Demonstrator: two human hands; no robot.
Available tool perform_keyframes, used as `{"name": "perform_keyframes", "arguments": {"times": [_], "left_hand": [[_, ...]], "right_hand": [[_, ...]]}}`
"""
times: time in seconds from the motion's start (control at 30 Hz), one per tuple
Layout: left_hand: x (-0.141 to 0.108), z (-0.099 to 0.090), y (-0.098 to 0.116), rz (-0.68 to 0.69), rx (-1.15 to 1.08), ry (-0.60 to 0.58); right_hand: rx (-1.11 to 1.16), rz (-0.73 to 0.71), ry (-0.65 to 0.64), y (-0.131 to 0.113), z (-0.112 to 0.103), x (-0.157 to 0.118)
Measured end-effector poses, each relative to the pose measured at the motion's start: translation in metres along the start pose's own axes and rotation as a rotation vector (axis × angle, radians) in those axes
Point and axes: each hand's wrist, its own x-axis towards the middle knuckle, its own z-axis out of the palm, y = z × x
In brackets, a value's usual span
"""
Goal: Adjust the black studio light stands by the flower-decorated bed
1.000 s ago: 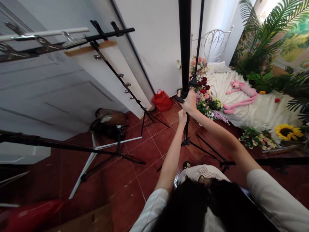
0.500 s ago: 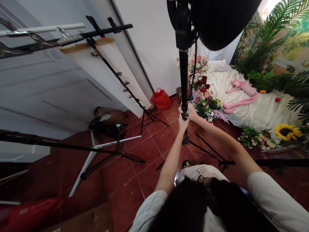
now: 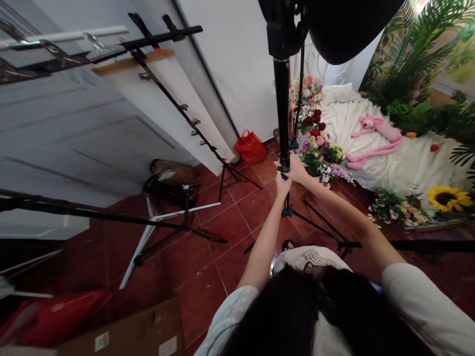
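Both my hands grip a black light stand [image 3: 283, 106] that rises straight in front of me. My left hand [image 3: 282, 182] is closed around the pole just below its clamp collar. My right hand [image 3: 297, 169] wraps the pole from the right, close to the left hand and slightly higher. A black knob on the collar [image 3: 284, 165] shows between the hands. On top of the stand sits a large black lamp head [image 3: 345, 29], partly out of view, with a black cable [image 3: 300, 94] hanging along the pole. The stand's tripod legs [image 3: 313, 220] spread over the floor below.
At left stand a backdrop stand [image 3: 168, 94] with clips and a white roll, and another black tripod [image 3: 183, 227]. A red bag [image 3: 251, 148] rests by the wall. Flowers [image 3: 315, 133], a pink plush toy [image 3: 382, 133] and white cloth [image 3: 411, 173] lie right. A cardboard box [image 3: 141, 329] is near lower left.
The view has shifted slightly, so the surroundings sit a little differently in the picture. Both hands keep their hold on the light stand at about the same height.
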Motion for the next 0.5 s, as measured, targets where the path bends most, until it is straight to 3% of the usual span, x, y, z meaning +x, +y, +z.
{"name": "perform_keyframes", "arguments": {"times": [0.27,0.5], "left_hand": [[-0.003,0.001,0.006,-0.024,0.002,0.027],[-0.002,0.001,0.002,-0.079,0.027,0.050]], "right_hand": [[-0.079,-0.163,-0.202,0.034,-0.033,-0.038],[-0.200,-0.137,-0.248,0.049,-0.028,-0.043]]}}
